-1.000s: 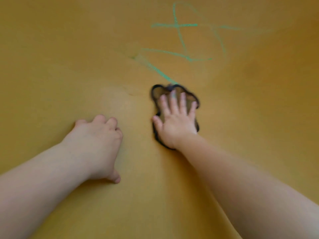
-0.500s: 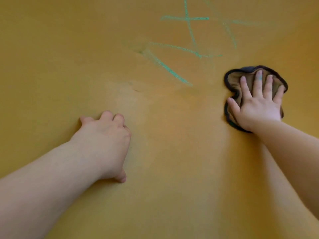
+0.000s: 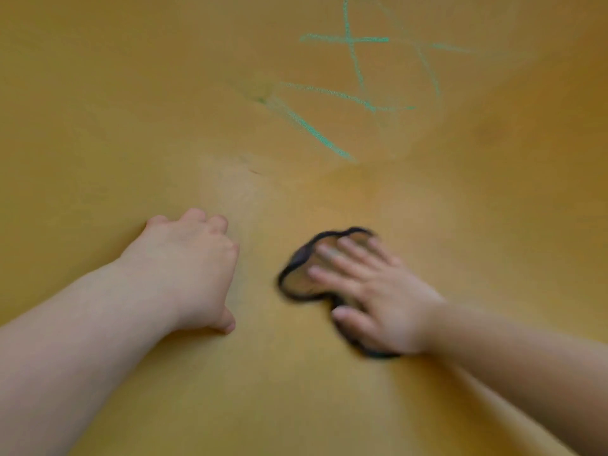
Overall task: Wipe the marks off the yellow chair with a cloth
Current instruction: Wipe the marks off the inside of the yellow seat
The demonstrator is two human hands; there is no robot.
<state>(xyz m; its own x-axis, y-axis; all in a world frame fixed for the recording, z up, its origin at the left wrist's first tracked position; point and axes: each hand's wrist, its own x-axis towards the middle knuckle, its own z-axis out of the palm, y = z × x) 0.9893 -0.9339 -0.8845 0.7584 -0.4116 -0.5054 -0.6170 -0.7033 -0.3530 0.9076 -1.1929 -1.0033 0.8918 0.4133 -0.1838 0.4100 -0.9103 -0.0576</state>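
Presently: yellow chair, green marks on its far surface; brown cloth with dark edging, flat, well short of the marks. Right hand, blurred, fingers spread, palm pressed on cloth; left hand, fingers curled, braced on bare seat just beside the cloth

Two bare, sleeveless forearms
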